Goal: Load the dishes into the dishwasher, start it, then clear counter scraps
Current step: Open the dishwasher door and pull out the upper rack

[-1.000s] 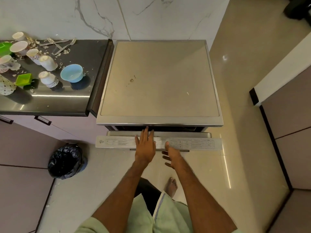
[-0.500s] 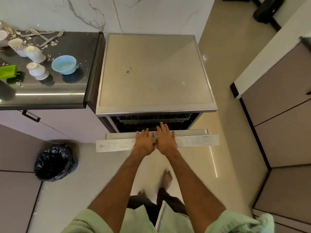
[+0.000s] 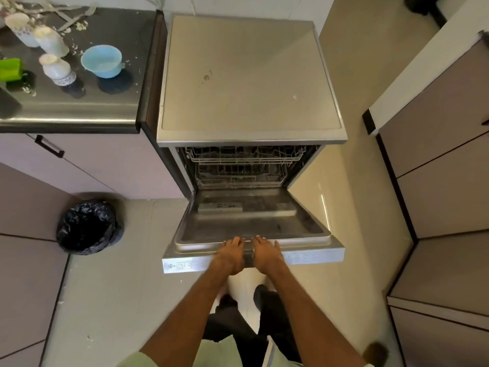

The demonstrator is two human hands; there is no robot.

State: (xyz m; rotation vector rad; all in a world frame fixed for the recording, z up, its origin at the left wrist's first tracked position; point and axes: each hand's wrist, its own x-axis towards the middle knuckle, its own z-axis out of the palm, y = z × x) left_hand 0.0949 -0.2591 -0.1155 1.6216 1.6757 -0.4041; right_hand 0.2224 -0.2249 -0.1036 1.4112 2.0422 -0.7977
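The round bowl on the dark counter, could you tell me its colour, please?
The round bowl is light blue, clearest in the head view.

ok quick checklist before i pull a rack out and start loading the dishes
1. Door open: ok. The dishwasher door lies lowered, close to flat, and the racks show.
2. Hands free: not ok. The left hand and right hand both rest on the door's front edge.
3. Room in the racks: the upper rack and lower rack look empty in front; the dark back, cannot tell.
4. Dishes close by: ok. The blue bowl and white cups stand on the counter left of the machine.
5. Floor beside the door: ok. The bin bag sits left of the door, apart from it.
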